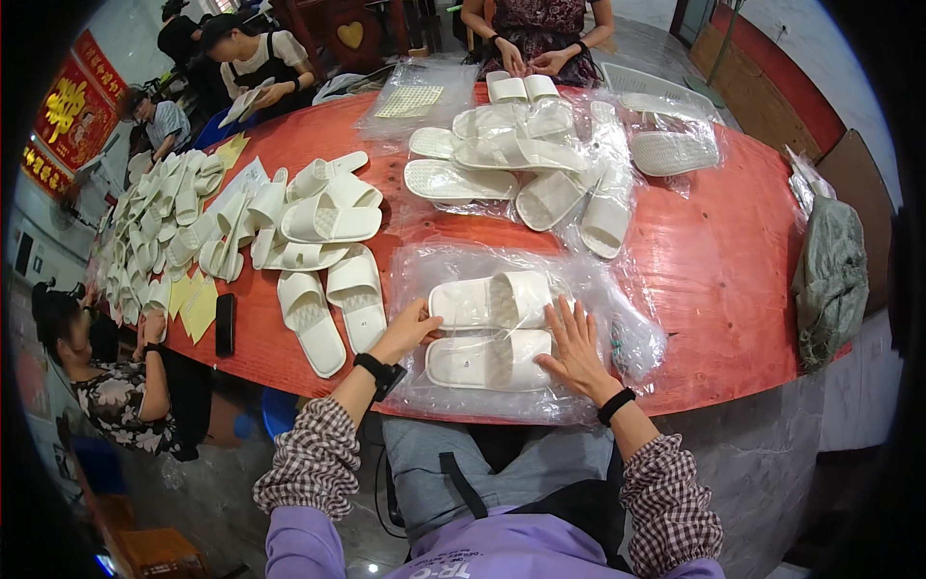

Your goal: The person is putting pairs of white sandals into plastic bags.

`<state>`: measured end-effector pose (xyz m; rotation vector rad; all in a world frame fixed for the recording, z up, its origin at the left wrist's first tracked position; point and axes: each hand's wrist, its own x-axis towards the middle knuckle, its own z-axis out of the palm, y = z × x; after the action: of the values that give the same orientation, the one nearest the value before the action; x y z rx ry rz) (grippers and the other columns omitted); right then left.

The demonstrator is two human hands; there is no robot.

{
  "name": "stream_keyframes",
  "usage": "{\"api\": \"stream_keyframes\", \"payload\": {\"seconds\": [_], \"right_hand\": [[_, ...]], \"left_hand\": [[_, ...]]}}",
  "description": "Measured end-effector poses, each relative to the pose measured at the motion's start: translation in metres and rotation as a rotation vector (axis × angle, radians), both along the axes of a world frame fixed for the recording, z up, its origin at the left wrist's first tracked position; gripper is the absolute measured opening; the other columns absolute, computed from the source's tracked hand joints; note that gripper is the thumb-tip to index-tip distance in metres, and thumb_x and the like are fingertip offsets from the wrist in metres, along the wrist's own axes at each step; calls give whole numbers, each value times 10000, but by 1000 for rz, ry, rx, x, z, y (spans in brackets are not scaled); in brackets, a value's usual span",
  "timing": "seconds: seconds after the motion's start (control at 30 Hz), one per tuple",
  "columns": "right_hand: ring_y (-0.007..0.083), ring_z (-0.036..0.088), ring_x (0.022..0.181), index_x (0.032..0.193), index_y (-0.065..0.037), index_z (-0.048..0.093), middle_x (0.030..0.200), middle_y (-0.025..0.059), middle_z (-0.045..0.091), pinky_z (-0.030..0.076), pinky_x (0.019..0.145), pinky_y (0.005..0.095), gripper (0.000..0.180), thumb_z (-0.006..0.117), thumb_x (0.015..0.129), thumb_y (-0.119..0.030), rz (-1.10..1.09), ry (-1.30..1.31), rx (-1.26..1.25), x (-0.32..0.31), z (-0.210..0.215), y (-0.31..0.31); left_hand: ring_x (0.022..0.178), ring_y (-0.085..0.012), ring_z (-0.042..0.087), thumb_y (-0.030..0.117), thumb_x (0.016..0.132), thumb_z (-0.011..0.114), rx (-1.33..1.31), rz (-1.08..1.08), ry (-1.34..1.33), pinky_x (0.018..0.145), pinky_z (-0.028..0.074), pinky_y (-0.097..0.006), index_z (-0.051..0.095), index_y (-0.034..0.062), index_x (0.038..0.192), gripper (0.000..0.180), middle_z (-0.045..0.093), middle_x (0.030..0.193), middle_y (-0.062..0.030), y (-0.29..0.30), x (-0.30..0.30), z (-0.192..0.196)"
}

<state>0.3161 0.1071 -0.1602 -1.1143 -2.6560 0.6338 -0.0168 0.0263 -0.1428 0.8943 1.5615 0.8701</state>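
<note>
Two slippers [458,305] lie side by side on plastic [413,280] near the closest edge of the table [723,299]. The left hand [413,326] touches the farther one's heel; whether it grips cannot be told. The right hand [579,352], spread and unclenched, is at both toe ends. One phone [225,325] lies left, one sack [831,280] right.

A spread right hand [576,349], lower centre of the frame, partly covers the toe ends of two white, broad-strapped quilted slippers [487,357]; one's small dark mark [468,364] is unreadable from here. At left, a dense heap of white slippers [174,212] defies counting. The top edge crops a person in a dark patterned top [540,19].
</note>
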Motion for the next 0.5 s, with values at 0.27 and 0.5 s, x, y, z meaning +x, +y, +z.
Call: {"api": "stream_keyframes", "payload": {"seconds": [0.27, 0.5], "right_hand": [[433, 27, 1457, 1539, -143, 180, 1598, 169, 86, 21, 1148, 579, 862, 487, 885, -612, -6, -37, -3, 1, 2, 2], [471, 79, 1437, 1530, -178, 229, 1587, 173, 138, 35, 1130, 619, 863, 488, 863, -661, -2, 34, 11, 1, -7, 1]], "left_hand": [[1165, -238, 542, 6, 813, 695, 116, -72, -118, 1003, 440, -331, 111, 107, 1549, 945, 452, 1379, -191, -21, 18, 18], [1316, -235, 377, -12, 784, 689, 85, -208, -285, 1099, 313, -328, 286, 158, 1519, 856, 436, 1386, -139, -4, 7, 2]]}}
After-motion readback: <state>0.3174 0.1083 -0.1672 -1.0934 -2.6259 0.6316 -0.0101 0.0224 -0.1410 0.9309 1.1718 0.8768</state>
